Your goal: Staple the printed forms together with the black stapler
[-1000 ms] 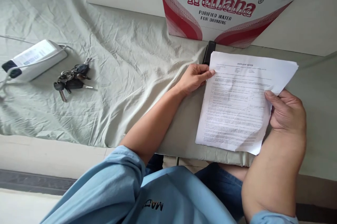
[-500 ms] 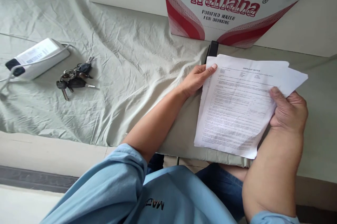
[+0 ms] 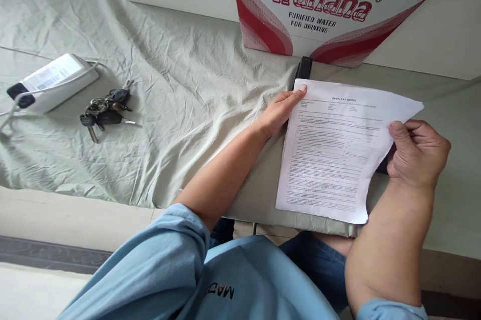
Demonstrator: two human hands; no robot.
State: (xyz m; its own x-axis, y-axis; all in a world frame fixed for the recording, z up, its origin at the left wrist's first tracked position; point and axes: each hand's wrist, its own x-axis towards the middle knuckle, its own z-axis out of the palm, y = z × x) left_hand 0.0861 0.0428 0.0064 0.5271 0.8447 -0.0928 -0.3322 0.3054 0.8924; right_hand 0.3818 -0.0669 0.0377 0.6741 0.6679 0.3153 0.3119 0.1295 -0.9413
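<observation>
Printed sheets of paper point(image 3: 330, 160), headed "OVERLEAF NOTES", are held up between both hands above the cloth. My left hand point(image 3: 280, 112) pinches their upper left corner, thumb on top and the other fingers behind. At the right edge my right hand point(image 3: 417, 152) grips the paper between its thumb and curled fingers. The sheets line up closely, so how many there are cannot be seen. Behind them lies a black object point(image 3: 302, 70), mostly covered; a dark piece also shows beside my right hand.
A Wahaha water carton point(image 3: 319, 9) stands against the wall at the back. To the left, a bunch of keys point(image 3: 108, 109) lies on the wrinkled grey-green cloth point(image 3: 180, 84). Beyond the keys is a white device point(image 3: 56, 82) with a cable around it.
The sheets, fanned out at the upper right before, now lie nearly flush. My right hand has shifted slightly right, and a dark object shows beside it. My left hand has hardly moved.
</observation>
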